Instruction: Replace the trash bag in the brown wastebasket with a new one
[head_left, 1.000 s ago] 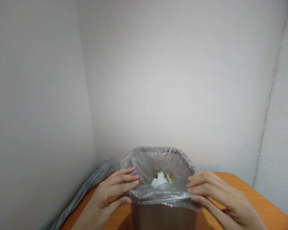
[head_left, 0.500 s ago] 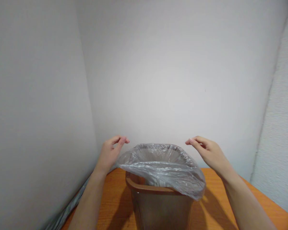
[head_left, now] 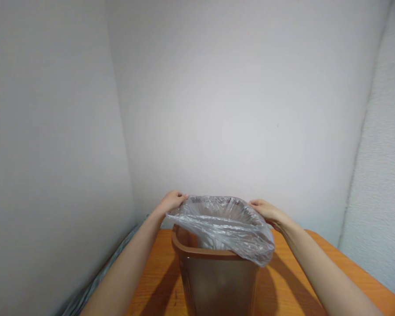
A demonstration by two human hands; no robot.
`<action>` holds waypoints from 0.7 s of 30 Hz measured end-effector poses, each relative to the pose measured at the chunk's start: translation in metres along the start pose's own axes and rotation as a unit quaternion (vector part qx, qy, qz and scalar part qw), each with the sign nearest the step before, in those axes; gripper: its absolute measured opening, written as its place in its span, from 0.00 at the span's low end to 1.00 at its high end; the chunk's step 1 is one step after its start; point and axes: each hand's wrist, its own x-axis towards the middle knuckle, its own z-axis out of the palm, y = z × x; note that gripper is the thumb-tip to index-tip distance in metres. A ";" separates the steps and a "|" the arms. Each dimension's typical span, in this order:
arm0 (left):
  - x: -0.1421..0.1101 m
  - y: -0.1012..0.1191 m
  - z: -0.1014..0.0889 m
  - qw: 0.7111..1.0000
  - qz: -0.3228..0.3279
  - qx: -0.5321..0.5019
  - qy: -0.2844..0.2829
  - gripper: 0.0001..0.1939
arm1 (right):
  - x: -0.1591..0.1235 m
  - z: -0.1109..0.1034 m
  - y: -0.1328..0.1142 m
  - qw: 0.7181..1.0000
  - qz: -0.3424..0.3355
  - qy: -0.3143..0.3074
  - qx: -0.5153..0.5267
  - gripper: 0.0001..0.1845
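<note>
A brown trash bin (head_left: 219,281) stands upright with a clear plastic trash bag (head_left: 230,232) in its mouth. The bag is folded over the far rim, while its near edge lies loosely across the opening and hangs over the front right corner. At the front left, part of the bin's bare rim shows. My left hand (head_left: 173,201) is closed on the bag at the far left corner. At the far right corner my right hand (head_left: 266,210) grips the bag's edge, its fingertips partly hidden behind the plastic.
The bin rests on an orange-brown wooden table (head_left: 158,267). A pale wall (head_left: 237,109) rises behind it, and another wall (head_left: 52,153) stands at left. Bunched greyish fabric (head_left: 115,263) runs along the table's left edge.
Both hands have moved inward from the air beside the bin to the bag at its far corners and closed on it. The bag's near edge has shifted slightly.
</note>
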 end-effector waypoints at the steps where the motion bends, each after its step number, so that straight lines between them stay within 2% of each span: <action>1: 0.003 0.004 -0.001 1.000 0.010 0.015 0.008 0.17 | 0.005 -0.002 -0.001 1.000 0.000 0.018 -0.026 0.23; 6: 0.005 0.032 -0.007 0.994 0.089 0.035 0.056 0.13 | 0.023 -0.007 -0.017 0.982 -0.048 0.137 -0.121 0.15; 10: -0.015 0.040 -0.013 0.987 0.146 -0.007 0.073 0.11 | 0.008 -0.013 -0.029 0.969 -0.118 0.182 -0.118 0.10; 13: -0.037 0.032 -0.023 0.986 0.146 -0.051 0.069 0.13 | -0.019 -0.023 -0.035 0.971 -0.160 0.158 -0.084 0.10; 16: -0.057 0.018 -0.040 0.986 0.117 -0.104 0.057 0.15 | -0.047 -0.042 -0.033 0.973 -0.187 0.126 0.038 0.19; 19: -0.073 0.001 -0.056 0.983 0.085 -0.153 0.051 0.19 | -0.067 -0.063 -0.017 0.955 -0.171 0.171 0.174 0.24; 21: -0.083 -0.013 -0.062 0.979 0.069 -0.180 0.062 0.21 | -0.077 -0.070 -0.001 0.949 -0.125 0.200 0.208 0.25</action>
